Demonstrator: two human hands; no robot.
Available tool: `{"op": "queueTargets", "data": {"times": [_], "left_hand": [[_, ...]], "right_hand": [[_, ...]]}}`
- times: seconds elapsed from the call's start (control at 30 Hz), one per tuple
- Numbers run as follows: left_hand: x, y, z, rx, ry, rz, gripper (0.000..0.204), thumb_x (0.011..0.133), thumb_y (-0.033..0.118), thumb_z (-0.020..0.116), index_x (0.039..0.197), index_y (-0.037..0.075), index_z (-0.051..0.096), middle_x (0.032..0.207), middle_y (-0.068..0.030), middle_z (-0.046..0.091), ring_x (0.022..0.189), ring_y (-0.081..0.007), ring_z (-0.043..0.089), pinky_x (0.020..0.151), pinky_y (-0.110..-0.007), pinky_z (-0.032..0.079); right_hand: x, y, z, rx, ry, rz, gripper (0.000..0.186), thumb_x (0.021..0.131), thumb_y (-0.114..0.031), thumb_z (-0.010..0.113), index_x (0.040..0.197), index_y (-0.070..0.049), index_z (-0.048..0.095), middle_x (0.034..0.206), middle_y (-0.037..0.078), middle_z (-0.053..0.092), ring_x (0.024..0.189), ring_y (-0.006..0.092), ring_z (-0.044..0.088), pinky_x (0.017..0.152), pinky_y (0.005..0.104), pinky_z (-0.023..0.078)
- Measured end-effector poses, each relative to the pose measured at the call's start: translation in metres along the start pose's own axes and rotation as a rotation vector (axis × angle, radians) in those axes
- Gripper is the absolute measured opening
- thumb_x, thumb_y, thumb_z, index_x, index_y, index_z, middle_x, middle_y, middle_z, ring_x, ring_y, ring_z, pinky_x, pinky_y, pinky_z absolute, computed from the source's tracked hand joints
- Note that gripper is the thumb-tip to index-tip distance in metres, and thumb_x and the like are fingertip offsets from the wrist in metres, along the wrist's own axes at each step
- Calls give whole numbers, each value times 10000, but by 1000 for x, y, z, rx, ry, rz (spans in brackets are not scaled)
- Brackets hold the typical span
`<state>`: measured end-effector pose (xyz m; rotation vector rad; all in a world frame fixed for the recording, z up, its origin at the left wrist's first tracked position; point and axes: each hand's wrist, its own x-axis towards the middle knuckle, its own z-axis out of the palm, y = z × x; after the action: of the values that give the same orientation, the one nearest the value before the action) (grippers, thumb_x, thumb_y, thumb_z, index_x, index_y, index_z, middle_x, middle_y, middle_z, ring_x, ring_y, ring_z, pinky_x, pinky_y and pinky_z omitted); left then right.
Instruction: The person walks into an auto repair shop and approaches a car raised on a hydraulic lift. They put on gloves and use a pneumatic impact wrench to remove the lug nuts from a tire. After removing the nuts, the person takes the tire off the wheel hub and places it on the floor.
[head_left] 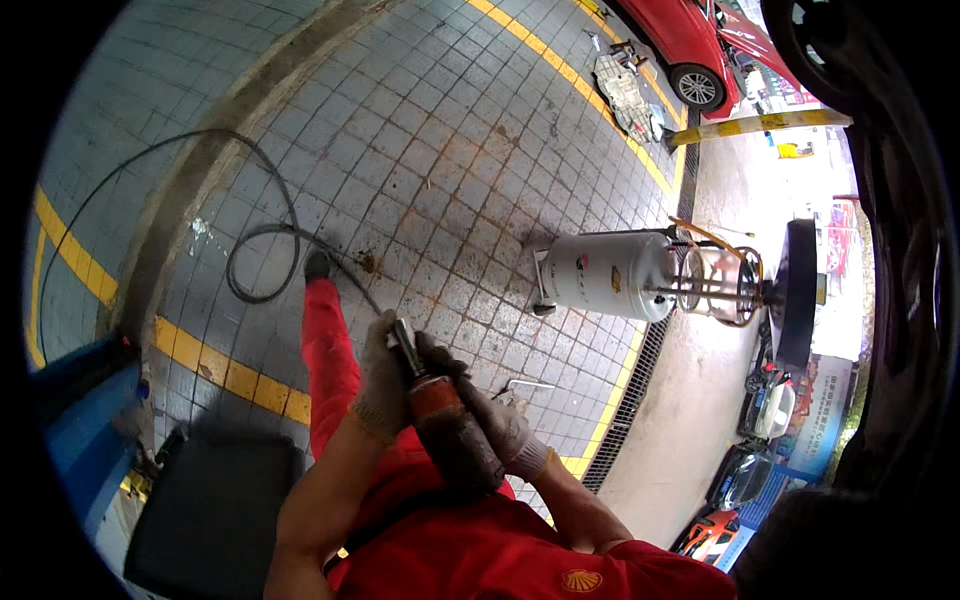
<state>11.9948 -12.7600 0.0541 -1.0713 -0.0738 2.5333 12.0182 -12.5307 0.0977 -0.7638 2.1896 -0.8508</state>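
Probably we're adjusting the eleven-o'clock socket (407,345), left hand (378,378) curled round it, right hand (497,425) clasping the power tool (458,445); next needs steadiness.

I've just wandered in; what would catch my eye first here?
Probably the chunky red-and-dark tool, low in the middle, held between the person's gloved left grip and right grip. Then the big silver tank, right of centre, and the bright red car at the upper right.
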Motion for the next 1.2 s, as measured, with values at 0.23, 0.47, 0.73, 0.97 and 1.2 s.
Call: {"op": "queueTargets", "data": {"times": [0.23,0.47,0.73,0.97,1.2], "left_hand": [[108,164,77,-39,15,95,305,1009,400,524,1040,104,590,742,-72,619,684,-282,672,769,-512,603],[212,258,250,172,124,68,236,1028,381,587,1052,148,617,785,4,585,617,-143,588,744,-411,597],[447,312,417,297,185,-1,247,1051,350,608,923,150,540,736,31,509,592,-102,513,594,-310,518],[618,325,608,268,269,-77,198,1043,301,618,938,146,554,704,7,541,539,-140,522,527,-327,530],[794,376,795,493,314,-184,200,1004,334,619,941,150,569,702,6,535,517,-137,540,560,-349,588]], "right_hand": [[196,-18,-103,99,-63,121,922,940,-216,721,1686,-105,190,1231,278,689,1060,434,713,903,440,558],[323,-7,-215,296,109,261,924,944,-164,724,1692,-107,186,1193,240,684,1015,370,714,925,439,548],[460,137,-355,1216,332,424,1047,912,-98,796,1699,-122,107,1582,118,447,1323,208,560,1133,353,476],[568,182,-589,1435,432,575,923,993,-41,687,1704,-183,115,1635,81,370,1309,168,555,1121,314,487],[694,268,-763,1392,621,632,766,1057,-85,594,1690,-205,180,1555,70,493,1329,170,564,1144,333,480]]}}
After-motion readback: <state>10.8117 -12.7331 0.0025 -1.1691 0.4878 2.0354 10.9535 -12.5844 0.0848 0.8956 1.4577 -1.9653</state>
